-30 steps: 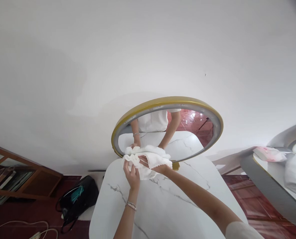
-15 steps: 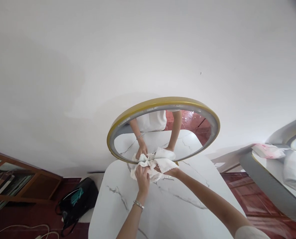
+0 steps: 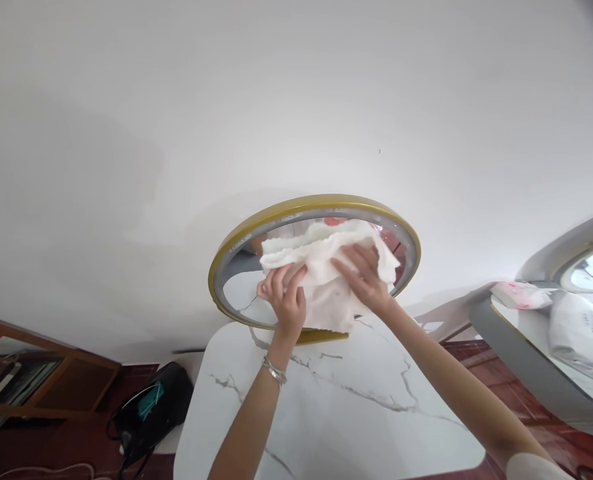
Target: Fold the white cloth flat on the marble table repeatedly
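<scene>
"Cloth [image 3: 319, 257]: who has it?"

"Both grips hold it: left hand [image 3: 287, 301] at its eight o'clock, right hand [image 3: 370, 283] at three."

"And where is it?"

"In front of the mirror [image 3: 241, 288], at the table's [image 3: 341, 420] twelve o'clock. A black bag [image 3: 169, 403] lies at nine."

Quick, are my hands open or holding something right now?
Left hand: fingers bent on the white, wavy-edged fabric cloth; grip can't be told.
Right hand: open, outstretched against the cloth.
</scene>
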Available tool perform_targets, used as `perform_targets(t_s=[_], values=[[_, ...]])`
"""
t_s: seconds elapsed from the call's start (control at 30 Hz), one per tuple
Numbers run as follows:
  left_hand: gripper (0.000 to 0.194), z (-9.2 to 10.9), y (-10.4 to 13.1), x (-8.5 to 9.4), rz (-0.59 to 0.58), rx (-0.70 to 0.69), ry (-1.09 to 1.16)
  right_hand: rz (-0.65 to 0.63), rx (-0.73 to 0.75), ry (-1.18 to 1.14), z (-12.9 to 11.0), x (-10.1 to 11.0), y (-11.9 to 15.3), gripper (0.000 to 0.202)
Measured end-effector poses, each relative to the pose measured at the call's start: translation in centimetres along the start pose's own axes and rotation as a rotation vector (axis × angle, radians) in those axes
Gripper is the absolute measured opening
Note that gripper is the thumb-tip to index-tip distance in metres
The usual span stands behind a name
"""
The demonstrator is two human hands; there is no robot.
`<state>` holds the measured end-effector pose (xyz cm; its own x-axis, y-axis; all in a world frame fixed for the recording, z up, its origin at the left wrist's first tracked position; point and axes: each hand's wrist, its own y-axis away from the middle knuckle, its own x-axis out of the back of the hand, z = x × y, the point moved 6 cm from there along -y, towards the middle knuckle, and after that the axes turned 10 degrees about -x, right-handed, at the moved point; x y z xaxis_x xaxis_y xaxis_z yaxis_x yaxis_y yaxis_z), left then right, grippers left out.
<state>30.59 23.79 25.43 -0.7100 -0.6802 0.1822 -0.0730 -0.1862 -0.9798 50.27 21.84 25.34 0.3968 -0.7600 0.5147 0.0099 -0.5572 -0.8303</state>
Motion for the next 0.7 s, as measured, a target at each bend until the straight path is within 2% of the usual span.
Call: perform_targets(t_s=[0.07, 0.17, 0.23, 0.3, 0.4, 0.5, 0.6, 0.7], values=[[0.037, 0.8, -2.3, -0.8, 0.004, -0.085, 0.038, 0.149, 0.070, 0.137, -0.4, 2.1, -1.7, 0.033], [0.036, 1.9, -4.8, -2.0, -0.009, -0.165, 0.073, 0.385, 0.070, 0.266, -0.3, 4.4, -3.1, 0.039], [0.035, 2.8, -5.3, -2.7, -0.019, -0.209, 0.097, 0.451, 0.046, 0.299, 0.2, 4.8, -2.9, 0.042], [0.034, 3.5, -4.5, -3.2, -0.041, -0.254, 0.126, 0.446, 0.024, 0.312, 1.0, 4.5, -1.6, 0.041], [0.033, 4.0, -1.1, -3.8, -0.126, -0.308, 0.144, 0.388, 0.018, 0.310, 2.1, 3.1, 2.3, 0.041], [0.031, 4.0, 4.3, -4.4, -0.270, -0.321, 0.137, 0.303, -0.023, 0.303, 3.1, 0.9, 7.5, 0.045], [0.031, 3.6, 10.0, -5.1, -0.427, -0.274, 0.096, 0.166, -0.172, 0.299, 4.2, -2.0, 12.4, 0.047], [0.028, 3.4, 14.6, -5.4, -0.541, -0.244, 0.085, 0.027, -0.340, 0.232, 4.6, -4.8, 16.2, 0.044]])
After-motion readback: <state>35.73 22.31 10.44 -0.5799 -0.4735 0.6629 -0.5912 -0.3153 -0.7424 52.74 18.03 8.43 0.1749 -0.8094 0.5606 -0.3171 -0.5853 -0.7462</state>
